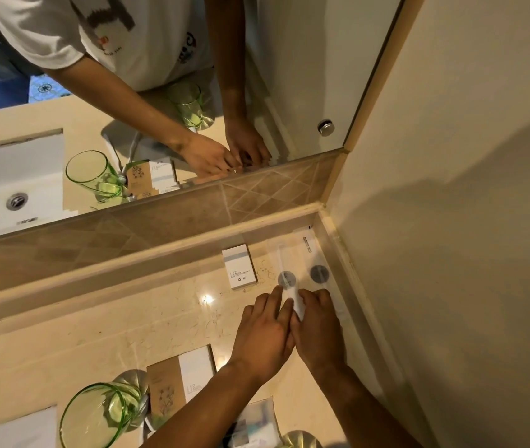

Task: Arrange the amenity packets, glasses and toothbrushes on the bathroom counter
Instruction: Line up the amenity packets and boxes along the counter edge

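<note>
Hands meet at the table's [160,321] far right corner: the left hand [265,331] and right hand [317,331] lie side by side, fingers [276,299] pressed flat on a clear-wrapped toothbrush [287,279], not curled around it. A second wrapped toothbrush [317,270] lies just beside it, along the right edge. A small white amenity box [239,266] rests near the back edge. A brown-and-white packet [179,379] and a green glass [102,415] sit at the near edge.

Your left hand [265,331] and right hand [317,328] lie side by side, palms down, fingers extended forward and touching, both forearms reaching in from below.
</note>
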Action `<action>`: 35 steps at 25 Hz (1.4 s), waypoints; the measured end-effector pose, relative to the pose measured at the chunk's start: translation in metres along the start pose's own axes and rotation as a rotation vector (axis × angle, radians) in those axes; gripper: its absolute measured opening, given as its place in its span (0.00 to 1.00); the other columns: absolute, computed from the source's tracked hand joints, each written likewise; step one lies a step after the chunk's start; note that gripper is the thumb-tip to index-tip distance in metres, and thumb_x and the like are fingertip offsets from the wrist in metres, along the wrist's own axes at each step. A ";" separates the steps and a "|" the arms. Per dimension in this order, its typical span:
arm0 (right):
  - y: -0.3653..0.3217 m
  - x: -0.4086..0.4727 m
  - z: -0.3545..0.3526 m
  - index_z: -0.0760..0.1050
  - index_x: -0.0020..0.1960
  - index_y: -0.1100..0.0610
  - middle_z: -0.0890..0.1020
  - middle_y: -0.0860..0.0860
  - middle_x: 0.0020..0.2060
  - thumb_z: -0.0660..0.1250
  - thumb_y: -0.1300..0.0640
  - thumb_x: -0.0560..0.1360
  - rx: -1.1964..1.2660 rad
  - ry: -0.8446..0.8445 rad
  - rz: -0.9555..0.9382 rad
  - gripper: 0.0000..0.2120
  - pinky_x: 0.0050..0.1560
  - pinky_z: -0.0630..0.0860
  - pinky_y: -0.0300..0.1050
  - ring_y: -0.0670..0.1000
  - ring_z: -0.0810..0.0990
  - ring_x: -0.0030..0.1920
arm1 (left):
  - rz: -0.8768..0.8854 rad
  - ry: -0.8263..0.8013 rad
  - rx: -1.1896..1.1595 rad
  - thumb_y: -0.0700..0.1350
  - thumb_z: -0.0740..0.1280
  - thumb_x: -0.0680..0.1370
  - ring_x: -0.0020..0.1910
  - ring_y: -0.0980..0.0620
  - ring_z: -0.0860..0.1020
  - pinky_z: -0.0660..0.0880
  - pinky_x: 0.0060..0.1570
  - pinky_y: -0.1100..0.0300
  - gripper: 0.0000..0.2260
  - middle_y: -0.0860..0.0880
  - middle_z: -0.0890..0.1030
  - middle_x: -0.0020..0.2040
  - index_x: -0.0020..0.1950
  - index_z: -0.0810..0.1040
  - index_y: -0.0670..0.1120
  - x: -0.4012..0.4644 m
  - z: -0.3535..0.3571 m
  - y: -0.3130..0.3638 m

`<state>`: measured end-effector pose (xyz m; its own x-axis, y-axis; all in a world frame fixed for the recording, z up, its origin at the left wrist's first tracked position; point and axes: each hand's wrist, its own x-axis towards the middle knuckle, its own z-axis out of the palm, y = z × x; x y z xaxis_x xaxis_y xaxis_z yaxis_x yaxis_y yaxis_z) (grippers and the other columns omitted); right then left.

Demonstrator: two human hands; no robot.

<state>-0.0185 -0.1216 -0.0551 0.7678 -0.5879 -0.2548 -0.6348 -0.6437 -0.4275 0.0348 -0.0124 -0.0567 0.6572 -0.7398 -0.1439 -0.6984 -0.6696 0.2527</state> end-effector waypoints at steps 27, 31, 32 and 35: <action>-0.037 -0.025 -0.003 0.78 0.65 0.55 0.79 0.50 0.51 0.76 0.57 0.73 0.300 -0.415 -0.357 0.21 0.52 0.77 0.43 0.48 0.77 0.46 | -0.252 0.007 -0.202 0.48 0.64 0.77 0.55 0.40 0.77 0.75 0.53 0.49 0.17 0.42 0.80 0.57 0.63 0.78 0.44 -0.089 -0.074 -0.057; -0.066 -0.038 0.016 0.63 0.77 0.49 0.69 0.50 0.65 0.78 0.47 0.68 0.017 -0.623 -0.611 0.42 0.63 0.74 0.44 0.48 0.72 0.57 | -0.365 -0.057 -0.271 0.47 0.68 0.73 0.60 0.43 0.74 0.74 0.58 0.52 0.25 0.43 0.75 0.63 0.70 0.72 0.44 -0.151 -0.070 -0.068; -0.072 -0.038 0.021 0.59 0.79 0.48 0.66 0.50 0.68 0.79 0.46 0.67 -0.039 -0.631 -0.642 0.46 0.66 0.73 0.46 0.50 0.71 0.61 | -0.363 -0.052 -0.276 0.45 0.68 0.73 0.62 0.43 0.73 0.74 0.59 0.52 0.26 0.43 0.74 0.64 0.70 0.71 0.44 -0.158 -0.065 -0.067; -0.082 -0.039 0.031 0.55 0.80 0.48 0.62 0.49 0.72 0.80 0.45 0.64 -0.111 -0.656 -0.702 0.52 0.69 0.73 0.49 0.53 0.70 0.68 | -0.354 -0.041 -0.222 0.42 0.66 0.73 0.69 0.41 0.68 0.69 0.67 0.52 0.28 0.41 0.70 0.71 0.74 0.68 0.42 -0.161 -0.054 -0.065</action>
<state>0.0066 -0.0304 -0.0370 0.8501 0.3165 -0.4208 0.0081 -0.8069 -0.5907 -0.0101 0.1537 0.0014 0.8308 -0.4716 -0.2957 -0.3503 -0.8558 0.3807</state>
